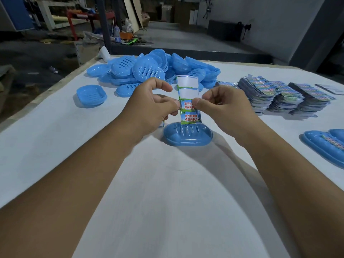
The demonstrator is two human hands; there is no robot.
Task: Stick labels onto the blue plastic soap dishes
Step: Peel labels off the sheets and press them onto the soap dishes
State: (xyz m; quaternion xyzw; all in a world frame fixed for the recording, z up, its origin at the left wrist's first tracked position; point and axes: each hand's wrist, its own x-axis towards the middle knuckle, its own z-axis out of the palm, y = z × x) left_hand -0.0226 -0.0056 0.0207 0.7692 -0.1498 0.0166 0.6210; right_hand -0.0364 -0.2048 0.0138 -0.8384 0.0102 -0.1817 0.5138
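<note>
Both hands are raised above the white table (55, 142), holding a label strip (188, 101) upright between them. The left hand (149, 107) pinches the strip's left edge between thumb and fingers; the right hand (221, 107) pinches its right edge, the thumb pressed on the printed face at a label bearing red characters. The two upper positions on the strip show bare white backing; the two lower ones carry printed labels. Whether the right thumb has lifted a label's corner cannot be determined from this angle.

A blue soap dish (188, 136) sits on the table directly below the strip, slotted face up, with no label seen on it. A single soap dish (91, 96) lies apart to the left. A heap of blue soap dishes (149, 69) occupies the far side of the table. Stacks of label strips (284, 95) stand at the far right. Labelled dishes (327, 146) lie at the right edge.
</note>
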